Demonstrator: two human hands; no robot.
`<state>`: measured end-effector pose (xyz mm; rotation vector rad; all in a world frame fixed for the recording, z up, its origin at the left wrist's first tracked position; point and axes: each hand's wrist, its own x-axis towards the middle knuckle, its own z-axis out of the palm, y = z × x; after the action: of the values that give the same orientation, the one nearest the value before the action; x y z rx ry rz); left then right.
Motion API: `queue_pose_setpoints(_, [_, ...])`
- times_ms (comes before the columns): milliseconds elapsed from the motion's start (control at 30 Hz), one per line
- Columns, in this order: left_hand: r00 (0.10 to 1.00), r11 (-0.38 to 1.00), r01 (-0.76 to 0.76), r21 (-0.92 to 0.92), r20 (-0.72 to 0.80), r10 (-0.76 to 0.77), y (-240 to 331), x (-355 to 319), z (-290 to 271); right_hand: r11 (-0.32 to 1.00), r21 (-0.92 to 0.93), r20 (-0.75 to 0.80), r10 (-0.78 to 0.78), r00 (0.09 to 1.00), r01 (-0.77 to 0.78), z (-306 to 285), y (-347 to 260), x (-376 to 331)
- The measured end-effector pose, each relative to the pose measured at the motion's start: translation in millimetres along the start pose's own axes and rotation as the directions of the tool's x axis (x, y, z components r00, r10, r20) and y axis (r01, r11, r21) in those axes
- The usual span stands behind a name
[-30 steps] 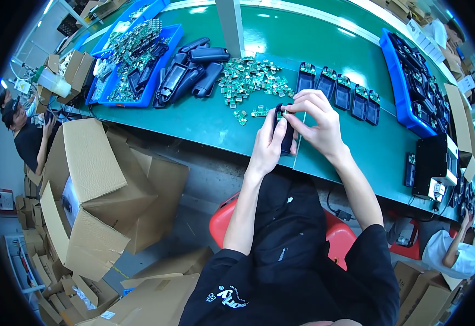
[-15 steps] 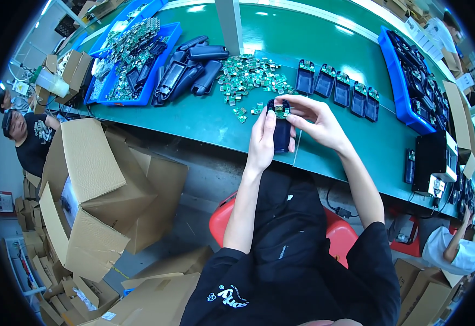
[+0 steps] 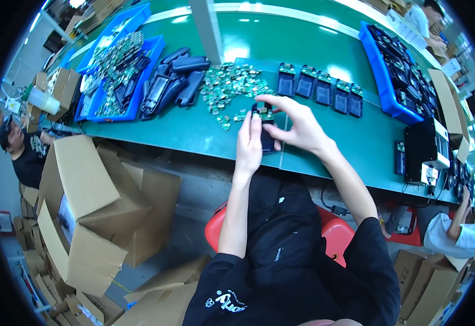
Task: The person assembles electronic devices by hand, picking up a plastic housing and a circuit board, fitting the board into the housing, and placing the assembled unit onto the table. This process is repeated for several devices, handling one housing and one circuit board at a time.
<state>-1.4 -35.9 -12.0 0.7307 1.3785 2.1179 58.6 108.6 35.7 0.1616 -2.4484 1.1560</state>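
The left hand (image 3: 249,145) stays wrapped around the dark casing (image 3: 269,144), thumb up its face beside the fitted green board (image 3: 264,116); the right hand (image 3: 298,126) has opened from half a second ago, its thumb now lower, finger and thumb spread in a loose C about the top end, though whether they touch is unclear. The view has also swung, so the table's things sit farther left. From the casing, at eight o'clock, an open cardboard box (image 3: 85,168) holds something pale, too hidden to identify. At two o'clock, five casings (image 3: 324,89) in a row each carry a board; beyond them a blue bin (image 3: 378,73) is heaped with dark casings. At ten o'clock, another blue bin (image 3: 149,62) holds piled boards and some dark casings.
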Motion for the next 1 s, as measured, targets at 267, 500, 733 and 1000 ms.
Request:
queue_pose_setpoints(267, [0.999,0.994,0.024,0.103,0.039,-0.028,1.6,0.1,2.6,0.963,-0.248,-0.059,-0.126,0.990,0.107,-31.0,-4.2,-8.9])
queue_pose_setpoints(500, [0.996,0.999,-0.034,0.039,0.088,0.030,-2.4,0.9,-1.9,0.869,-0.481,-0.193,0.028,0.981,-0.119,-178.6,10.5,-28.1])
queue_pose_setpoints(733, [0.992,0.987,-0.025,0.157,0.127,0.005,-0.1,2.4,-0.2,0.669,-0.712,0.043,0.345,0.938,-0.213,-246.0,94.7,-60.5])
queue_pose_setpoints(1000, [0.986,0.985,-0.032,0.170,0.169,0.003,-0.3,-3.5,-1.0,0.622,-0.726,0.109,0.526,0.843,-0.295,-242.3,117.9,-44.4])
